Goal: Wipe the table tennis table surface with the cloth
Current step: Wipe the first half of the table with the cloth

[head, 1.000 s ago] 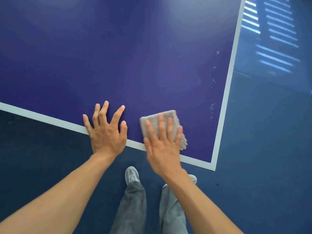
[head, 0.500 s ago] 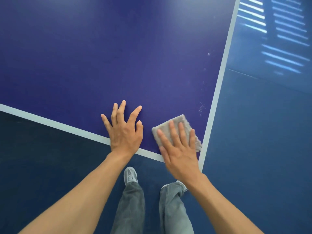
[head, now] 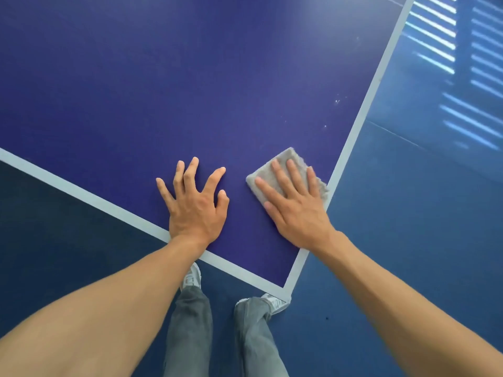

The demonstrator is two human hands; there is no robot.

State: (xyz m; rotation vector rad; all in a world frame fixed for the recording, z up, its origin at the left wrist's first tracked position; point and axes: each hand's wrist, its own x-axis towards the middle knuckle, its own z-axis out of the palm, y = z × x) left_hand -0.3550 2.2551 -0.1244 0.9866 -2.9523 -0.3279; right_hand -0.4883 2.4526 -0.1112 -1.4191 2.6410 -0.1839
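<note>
The table tennis table (head: pixel 190 91) has a dark blue top with white edge lines, and its near right corner lies by my feet. A folded grey cloth (head: pixel 275 170) lies flat on the top, close to the right edge line. My right hand (head: pixel 296 205) presses down on the cloth with fingers spread flat, and the cloth's far corner sticks out past the fingertips. My left hand (head: pixel 194 205) rests palm down on the bare top to the left of the cloth, fingers apart, holding nothing. A few white specks (head: pixel 337 101) dot the top beyond the cloth.
Blue floor (head: pixel 408 240) surrounds the table on the right and near side. Striped patches of light (head: pixel 449 63) fall on the floor at the upper right. My grey trousers and grey shoes (head: pixel 192 276) stand just below the table's corner.
My right hand has slid the cloth to the right, from the near edge line toward the right edge line. My left hand has shifted right along the near edge too.
</note>
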